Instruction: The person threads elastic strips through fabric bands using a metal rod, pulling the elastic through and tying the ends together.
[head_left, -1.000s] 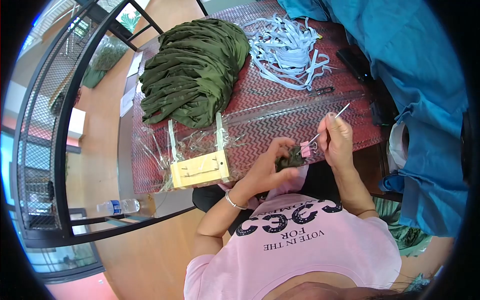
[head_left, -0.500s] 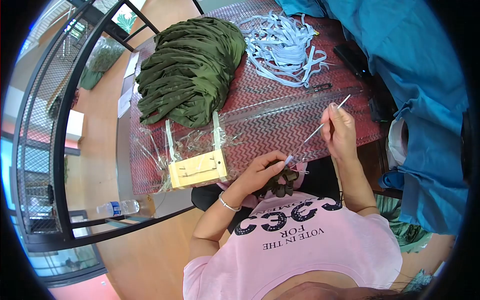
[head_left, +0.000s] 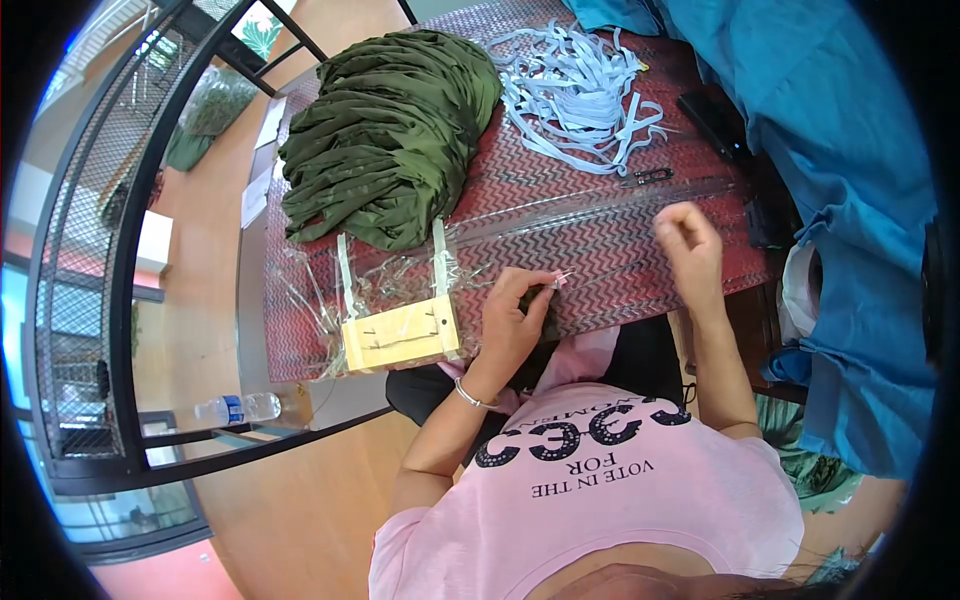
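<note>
My left hand [head_left: 515,312], with a bracelet at its wrist, is pinched on a small pink clip [head_left: 560,281] over the front part of the table. Some dark green material shows under its fingers, partly hidden by the hand. Farther right, my right hand [head_left: 692,250] hovers above the table with thumb and fingertips pressed together. What it grips, if anything, cannot be made out. The large gathered dark green cloth [head_left: 385,140] lies at the back left, with a pile of light blue straps [head_left: 580,100] to its right.
A yellow block with pins [head_left: 400,335] is fixed at the table's front left edge. Small dark snips [head_left: 648,178] and a black object [head_left: 713,125] lie at the right. Blue cloth [head_left: 830,180] hangs along the right side. A plastic bottle [head_left: 238,408] is below left.
My left hand has moved up from near my lap with the pink clip. The thin pale stick earlier in my right hand no longer shows. That hand has shifted only slightly.
</note>
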